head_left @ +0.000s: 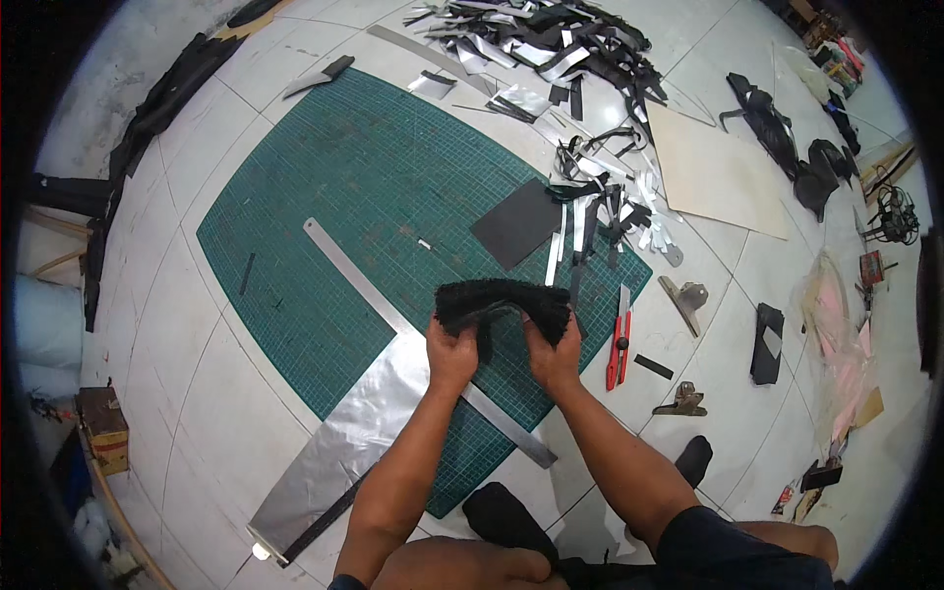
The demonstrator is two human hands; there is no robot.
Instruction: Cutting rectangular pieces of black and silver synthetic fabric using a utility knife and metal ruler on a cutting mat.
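Observation:
A black, fuzzy-edged piece of material, perhaps stacked strips, is stretched in an arch between my two hands above the green cutting mat. My left hand is closed on its left end, and my right hand grips the right end. Below them a long steel ruler crosses the mat diagonally. It lies over one end of a silver sheet, which runs off the mat toward the lower left. A dark rectangular piece rests just beyond my hands.
Right of the mat lie a red cutter knife with its blade out and two metal clips. Black and silver scraps are heaped at the back. A beige board lies far right. My dark-covered feet are near.

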